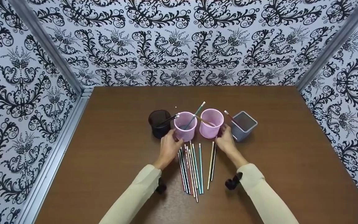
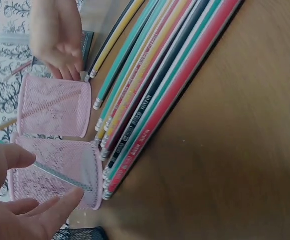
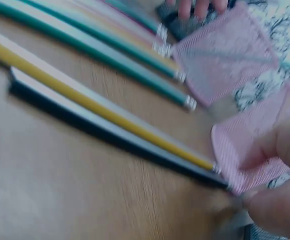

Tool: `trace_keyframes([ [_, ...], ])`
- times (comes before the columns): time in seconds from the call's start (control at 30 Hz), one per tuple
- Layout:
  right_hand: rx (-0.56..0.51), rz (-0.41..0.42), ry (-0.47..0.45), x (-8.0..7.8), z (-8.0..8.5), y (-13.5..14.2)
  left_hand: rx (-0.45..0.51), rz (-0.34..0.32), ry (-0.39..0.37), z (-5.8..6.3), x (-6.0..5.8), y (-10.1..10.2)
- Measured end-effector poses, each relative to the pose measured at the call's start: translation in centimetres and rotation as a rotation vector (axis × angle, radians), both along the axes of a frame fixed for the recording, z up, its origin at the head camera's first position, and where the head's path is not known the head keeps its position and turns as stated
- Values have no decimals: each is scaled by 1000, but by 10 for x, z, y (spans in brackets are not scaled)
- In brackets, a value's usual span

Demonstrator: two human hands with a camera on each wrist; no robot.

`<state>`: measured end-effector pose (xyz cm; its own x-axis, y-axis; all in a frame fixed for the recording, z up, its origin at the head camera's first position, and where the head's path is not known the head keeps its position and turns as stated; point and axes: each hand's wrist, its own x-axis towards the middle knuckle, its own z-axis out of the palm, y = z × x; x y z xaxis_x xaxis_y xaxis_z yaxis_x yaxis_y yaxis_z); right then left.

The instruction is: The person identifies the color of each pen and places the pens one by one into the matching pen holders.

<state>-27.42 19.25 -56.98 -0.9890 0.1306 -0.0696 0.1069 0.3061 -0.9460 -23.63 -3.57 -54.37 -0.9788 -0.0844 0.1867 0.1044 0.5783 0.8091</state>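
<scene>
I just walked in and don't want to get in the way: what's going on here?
A person's left-hand grip is at the left pink cup, the right-hand grip at the right pink cup. A black cup and a gray cup flank them; each cup has at least one pencil in it. More pencils lie loose on the table in front.

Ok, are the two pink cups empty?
No, in the head view a green pencil leans in the left pink cup and a yellowish pencil in the right pink cup.
</scene>
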Motion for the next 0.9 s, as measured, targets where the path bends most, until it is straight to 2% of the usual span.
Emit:
trace_keyframes([
  [0.1,5,-67,-20,15,10,-5,42,1,-33,-3,-2,-1],
  [0.2,113,-82,-3,31,17,-11,65,13,-77,-5,-4,-1],
  [0.3,212,-56,41,44,19,-17,86,6,-111,-7,-7,1],
  [0.43,245,14,77,54,15,-26,105,-8,-142,-11,-13,5],
  [0.6,315,77,150,60,9,-35,129,-14,-175,-15,-23,12],
  [0.73,369,95,176,62,4,-42,168,-31,-152,-16,-30,15],
  [0.9,381,120,128,64,2,-51,227,-71,-83,-16,-37,16],
])
